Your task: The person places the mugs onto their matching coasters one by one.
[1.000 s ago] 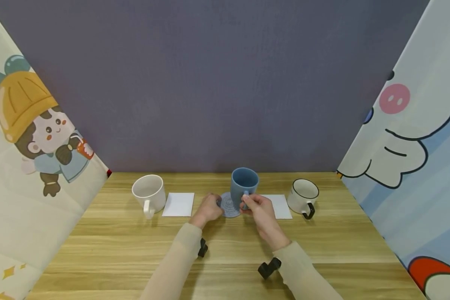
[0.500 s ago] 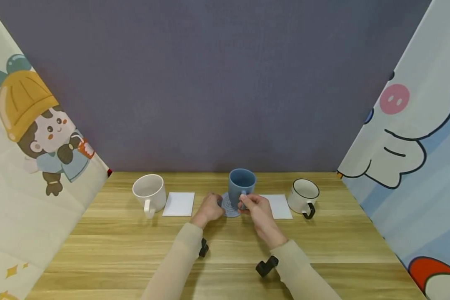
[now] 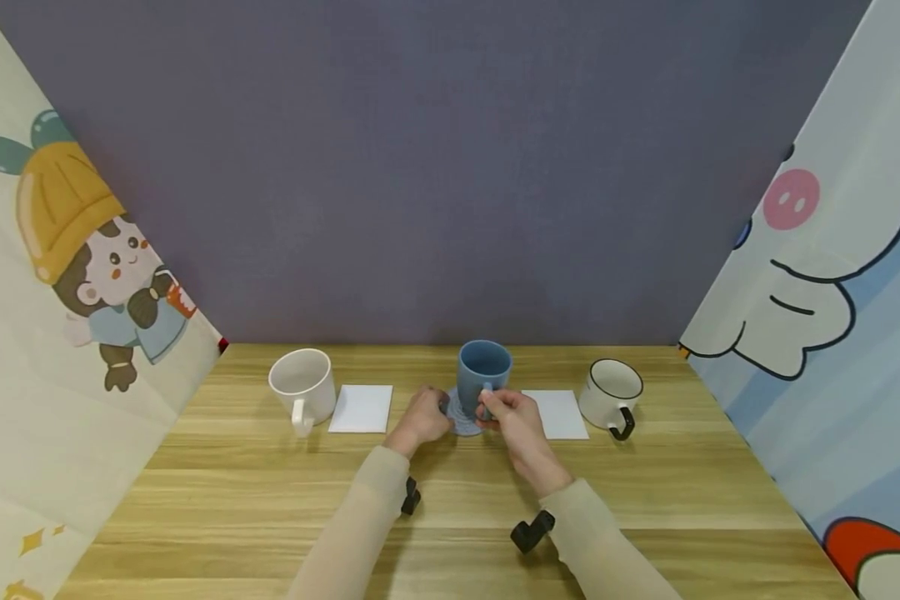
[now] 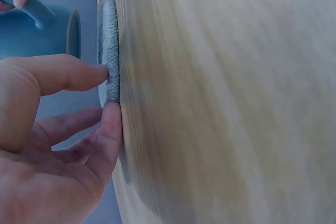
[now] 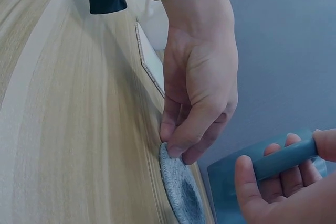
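A blue mug (image 3: 478, 377) is in my right hand (image 3: 522, 433), which holds it by the handle in the head view. The mug is upright over a round woven grey-blue coaster (image 3: 465, 425). In the left wrist view a small gap separates the mug's base from the coaster (image 4: 110, 51). My left hand (image 3: 422, 421) pinches the coaster's left edge between thumb and fingers, with the coaster on or just at the tabletop. The right wrist view shows the mug's handle (image 5: 283, 160) within the curled fingers of my right hand (image 5: 294, 198).
A white mug (image 3: 300, 387) and a white square coaster (image 3: 362, 408) are to the left on the wooden table (image 3: 270, 517). On the right lie another white square coaster (image 3: 558, 414) and a white mug with a black rim and handle (image 3: 607, 400). A grey panel (image 3: 450, 183) rises behind.
My right hand has brought the blue mug slightly left and lower over the round coaster. My left hand keeps its pinch on the coaster's edge.
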The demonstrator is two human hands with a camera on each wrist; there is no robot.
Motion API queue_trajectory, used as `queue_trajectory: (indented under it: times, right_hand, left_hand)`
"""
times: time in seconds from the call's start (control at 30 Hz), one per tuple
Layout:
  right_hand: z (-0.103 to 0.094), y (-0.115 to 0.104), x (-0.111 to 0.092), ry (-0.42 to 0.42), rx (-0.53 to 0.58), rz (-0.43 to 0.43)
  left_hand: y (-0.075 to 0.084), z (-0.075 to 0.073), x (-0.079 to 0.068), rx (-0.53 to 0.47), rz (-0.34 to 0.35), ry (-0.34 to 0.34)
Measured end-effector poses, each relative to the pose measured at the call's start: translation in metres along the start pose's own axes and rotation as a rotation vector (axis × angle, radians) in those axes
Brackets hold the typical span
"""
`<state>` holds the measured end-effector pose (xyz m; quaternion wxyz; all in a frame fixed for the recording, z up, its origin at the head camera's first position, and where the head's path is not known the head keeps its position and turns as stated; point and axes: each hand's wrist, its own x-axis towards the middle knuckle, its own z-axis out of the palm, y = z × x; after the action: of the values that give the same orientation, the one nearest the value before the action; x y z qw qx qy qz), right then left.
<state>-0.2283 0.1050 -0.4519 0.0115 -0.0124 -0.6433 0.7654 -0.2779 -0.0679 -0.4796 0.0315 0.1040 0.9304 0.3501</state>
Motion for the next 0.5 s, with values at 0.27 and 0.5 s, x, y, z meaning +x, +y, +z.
queue_trajectory:
  times: [0.27, 0.5]
  right_hand:
    - [0.0009, 0.0031, 0.0017, -0.012, -0.018, -0.002]
    - [0.0033, 0.0066, 0.0043, -0.022, -0.021, 0.0]
  left_hand:
    - [-0.0004, 0.0006, 0.0005, -0.013, 0.0, 0.005]
    - [0.0, 0.0008, -0.0011, -0.033, 0.002, 0.006]
